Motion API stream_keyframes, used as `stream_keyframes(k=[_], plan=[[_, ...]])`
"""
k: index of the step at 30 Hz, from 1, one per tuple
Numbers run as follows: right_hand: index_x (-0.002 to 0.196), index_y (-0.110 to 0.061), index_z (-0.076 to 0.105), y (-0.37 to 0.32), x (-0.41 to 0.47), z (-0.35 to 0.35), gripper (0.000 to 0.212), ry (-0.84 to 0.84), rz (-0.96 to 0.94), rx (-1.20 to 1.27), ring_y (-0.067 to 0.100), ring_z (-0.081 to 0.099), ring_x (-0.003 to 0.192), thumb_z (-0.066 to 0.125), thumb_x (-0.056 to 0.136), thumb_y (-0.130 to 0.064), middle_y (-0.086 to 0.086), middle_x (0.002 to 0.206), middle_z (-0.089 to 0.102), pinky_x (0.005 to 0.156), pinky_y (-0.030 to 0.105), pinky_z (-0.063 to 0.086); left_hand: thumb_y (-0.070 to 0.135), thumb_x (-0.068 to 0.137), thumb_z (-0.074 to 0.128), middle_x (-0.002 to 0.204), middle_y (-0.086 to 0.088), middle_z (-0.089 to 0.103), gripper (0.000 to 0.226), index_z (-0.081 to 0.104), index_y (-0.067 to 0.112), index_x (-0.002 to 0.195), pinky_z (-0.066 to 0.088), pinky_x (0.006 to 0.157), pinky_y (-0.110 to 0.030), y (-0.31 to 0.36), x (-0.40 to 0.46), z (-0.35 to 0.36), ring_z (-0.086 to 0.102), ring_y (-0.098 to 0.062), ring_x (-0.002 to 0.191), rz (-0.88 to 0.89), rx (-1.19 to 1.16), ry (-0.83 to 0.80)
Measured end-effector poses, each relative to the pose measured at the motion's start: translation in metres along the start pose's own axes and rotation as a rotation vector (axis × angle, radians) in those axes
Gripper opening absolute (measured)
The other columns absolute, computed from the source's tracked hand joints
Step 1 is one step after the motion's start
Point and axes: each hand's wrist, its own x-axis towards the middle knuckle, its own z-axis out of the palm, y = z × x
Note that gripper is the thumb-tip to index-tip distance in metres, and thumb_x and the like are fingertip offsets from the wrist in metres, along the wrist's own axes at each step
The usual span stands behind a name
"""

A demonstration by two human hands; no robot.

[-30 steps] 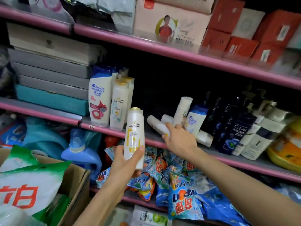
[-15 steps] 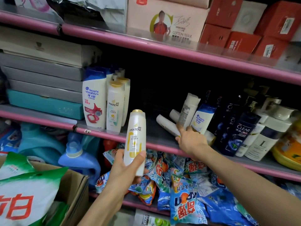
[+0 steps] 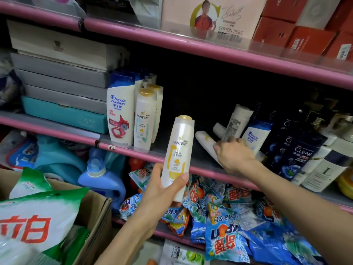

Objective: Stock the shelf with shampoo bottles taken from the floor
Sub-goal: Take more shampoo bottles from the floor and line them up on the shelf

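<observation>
Right now your left hand (image 3: pixel 160 190) has a firm grip on a white shampoo bottle (image 3: pixel 178 155) with a gold cap and yellow label, thumb across the front near its base, fingers wrapped behind. You hold it upright, leaning a little to the right, in front of the pink edge of the middle shelf (image 3: pixel 145 153) and not touching it.

To the right of that grip, your right hand (image 3: pixel 234 155) reaches onto the shelf board. Its fingers are curled over a white bottle lying on its side (image 3: pixel 205 139), and its fingertips come up against the foot of a pale tube (image 3: pixel 237 121) that stands tilted just behind. Whether this grip is truly closed round the lying bottle you cannot tell from here; the knuckles hide it.

Left of the bottle you hold, a red-and-white shampoo bottle (image 3: pixel 120 115) and a white bottle with a gold cap (image 3: pixel 145 119) stand upright at the shelf's front edge, touching one another. Right of your right hand stands a small blue-capped bottle (image 3: pixel 257 134), then a row of dark bottles (image 3: pixel 299 153). Below both grips, blue detergent packets (image 3: pixel 227 240) lie heaped on the lower shelf, and a cardboard box (image 3: pixel 95 222) sits at the lower left.
</observation>
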Motion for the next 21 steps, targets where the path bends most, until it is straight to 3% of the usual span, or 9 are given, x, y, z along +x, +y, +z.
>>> stream_keyframes(k=[2, 4, 5, 10, 14, 16, 19, 21], plan=[[0.139, -0.024, 0.041, -0.013, -0.007, -0.018, 0.041, 0.173, -0.172, 0.475, 0.028, 0.049, 0.121, 0.028, 0.102, -0.037, 0.01, 0.134, 0.05, 0.096, 0.04, 0.043, 0.053, 0.066, 0.072, 0.101, 0.01, 0.07, 0.048, 0.05, 0.038, 0.105, 0.052, 0.059, -0.024, 0.001, 0.0, 0.001, 0.07, -0.017, 0.089, 0.014, -0.011, -0.032], [0.136, -0.032, 0.044, -0.029, -0.018, -0.036, 0.036, 0.109, -0.307, 1.12, 0.017, 0.063, 0.101, 0.032, 0.102, -0.039, 0.0, 0.123, 0.06, 0.083, 0.029, 0.053, 0.053, 0.064, 0.074, 0.102, 0.01, 0.069, 0.049, 0.05, 0.04, 0.104, 0.054, 0.061, -0.026, 0.001, 0.0, 0.003, 0.07, -0.019, 0.091, 0.026, -0.027, -0.058], [0.133, -0.034, 0.046, -0.035, -0.023, -0.041, 0.034, 0.067, -0.346, 1.3, 0.015, 0.066, 0.093, 0.035, 0.102, -0.038, -0.002, 0.116, 0.063, 0.077, 0.027, 0.055, 0.052, 0.064, 0.075, 0.101, 0.01, 0.069, 0.048, 0.05, 0.04, 0.103, 0.054, 0.062, -0.027, 0.001, 0.0, 0.004, 0.069, -0.02, 0.091, 0.032, -0.033, -0.068], [0.123, -0.022, 0.055, -0.051, -0.034, -0.051, 0.028, 0.163, -0.46, 1.268, 0.022, 0.064, 0.097, 0.055, 0.095, -0.023, 0.004, 0.105, 0.064, 0.085, 0.043, 0.056, 0.049, 0.072, 0.071, 0.093, 0.012, 0.068, 0.036, 0.049, 0.042, 0.1, 0.054, 0.058, -0.027, 0.001, -0.001, 0.009, 0.069, -0.02, 0.083, 0.081, -0.024, -0.071], [0.119, -0.02, 0.059, -0.061, -0.036, -0.063, 0.026, 0.203, -0.519, 1.221, 0.0, 0.063, 0.082, 0.058, 0.094, -0.02, -0.007, 0.095, 0.065, 0.071, 0.022, 0.055, 0.042, 0.08, 0.068, 0.089, 0.011, 0.067, 0.033, 0.047, 0.037, 0.106, 0.053, 0.056, -0.025, 0.002, -0.001, 0.018, 0.068, -0.018, 0.078, 0.104, -0.033, -0.09], [0.125, -0.024, 0.053, -0.061, -0.036, -0.063, 0.035, 0.193, -0.479, 1.233, 0.0, 0.065, 0.086, 0.062, 0.091, -0.023, -0.007, 0.101, 0.067, 0.072, 0.02, 0.055, 0.044, 0.078, 0.068, 0.089, 0.008, 0.067, 0.035, 0.049, 0.036, 0.106, 0.051, 0.055, -0.023, 0.007, 0.002, 0.019, 0.067, -0.017, 0.077, 0.119, -0.051, -0.103], [0.134, -0.023, 0.038, -0.058, -0.045, -0.052, 0.063, -0.099, -0.288, 1.434, 0.013, 0.072, 0.089, 0.072, 0.082, -0.023, 0.003, 0.106, 0.071, 0.071, 0.026, 0.059, 0.046, 0.079, 0.07, 0.089, -0.001, 0.066, 0.029, 0.053, 0.038, 0.101, 0.05, 0.055, -0.024, 0.016, 0.01, 0.013, 0.066, -0.02, 0.076, 0.148, -0.074, -0.103], [0.125, -0.011, 0.05, -0.06, -0.051, -0.041, 0.051, -0.246, -0.277, 1.459, 0.015, 0.073, 0.086, 0.073, 0.08, -0.019, 0.004, 0.101, 0.074, 0.065, 0.022, 0.058, 0.048, 0.077, 0.07, 0.088, -0.001, 0.066, 0.031, 0.052, 0.038, 0.1, 0.051, 0.054, -0.026, 0.018, 0.015, 0.008, 0.067, -0.023, 0.078, 0.159, -0.04, -0.083]])
